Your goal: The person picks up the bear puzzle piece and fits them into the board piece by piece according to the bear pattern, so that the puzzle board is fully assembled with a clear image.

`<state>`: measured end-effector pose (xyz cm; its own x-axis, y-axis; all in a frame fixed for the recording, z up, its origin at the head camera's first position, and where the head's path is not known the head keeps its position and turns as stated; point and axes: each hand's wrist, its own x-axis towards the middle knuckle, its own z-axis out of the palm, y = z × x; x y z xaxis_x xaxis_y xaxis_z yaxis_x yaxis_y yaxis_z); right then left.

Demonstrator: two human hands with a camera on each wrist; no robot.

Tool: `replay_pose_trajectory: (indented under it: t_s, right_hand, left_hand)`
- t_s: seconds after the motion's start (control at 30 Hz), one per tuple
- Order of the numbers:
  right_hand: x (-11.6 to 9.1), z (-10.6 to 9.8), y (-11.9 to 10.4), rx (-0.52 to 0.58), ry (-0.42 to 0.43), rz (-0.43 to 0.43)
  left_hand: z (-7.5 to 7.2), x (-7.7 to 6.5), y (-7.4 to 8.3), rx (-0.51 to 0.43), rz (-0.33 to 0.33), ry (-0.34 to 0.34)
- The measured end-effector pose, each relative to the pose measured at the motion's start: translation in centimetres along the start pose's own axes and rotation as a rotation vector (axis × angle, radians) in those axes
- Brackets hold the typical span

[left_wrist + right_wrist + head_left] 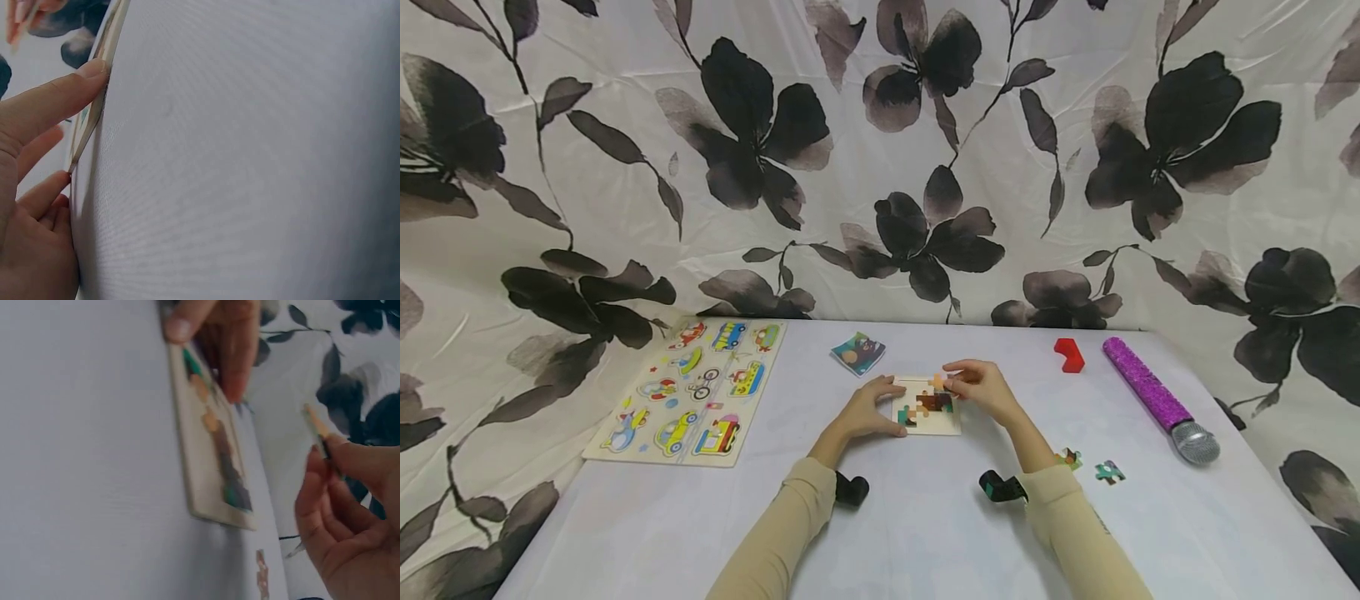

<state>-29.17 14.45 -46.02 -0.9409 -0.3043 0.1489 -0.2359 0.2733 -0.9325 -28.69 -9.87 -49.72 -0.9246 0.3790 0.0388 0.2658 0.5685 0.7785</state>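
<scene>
Reaching over the near part of the white table [917,533], two beige sleeves [775,533] carry small black wrist devices [852,490] just behind the hands. Beside the right forearm lie loose puzzle pieces [1109,472], apparently kept there for easy reach. Farther on, in the middle, is the small wooden puzzle board [934,426], partly filled with coloured pieces. The left hand [865,408] grips its left side, thumb at the near corner and fingers toward the far one, probably to steady it (whether it lies wholly flat I cannot tell). The right hand [988,392], apart from the left, pinches one piece [317,428] between thumb and fingertips near the board's far right corner, a hold that likely leaves much of its outline free. To the left lies a large vehicle board [643,455]; to the right, a purple microphone [1142,382], both well aside, presumably for working room. Toward the far edge sit a red block [1072,358] and a picture card [857,353], before the floral cloth [737,83]
</scene>
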Motion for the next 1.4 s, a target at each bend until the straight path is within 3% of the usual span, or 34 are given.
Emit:
replay_pose_trajectory:
  t_s: [0.17, 0.3, 0.67, 0.9, 1.4]
  right_hand:
    - [0.0, 1.3, 0.7, -0.218, -0.125, -0.055]
    - [0.0, 2.2, 1.0, -0.296, -0.167, -0.079]
    - [-0.1, 3.7, 1.0, -0.43, -0.157, -0.113]
    - [-0.1, 3.6, 0.6, -0.436, -0.116, -0.04]
    - [0.0, 3.3, 0.7, -0.443, -0.084, -0.041]
  left_hand:
    - [0.0, 0.0, 0.1, 0.006, 0.006, -0.003]
    - [0.0, -0.1, 0.3, 0.019, 0.012, 0.002]
    - [0.2, -0.2, 0.3, -0.015, 0.005, 0.051]
    - [0.3, -0.1, 0.2, -0.02, 0.023, 0.049]
    - [0.6, 0.2, -0.2, -0.03, 0.013, 0.054]
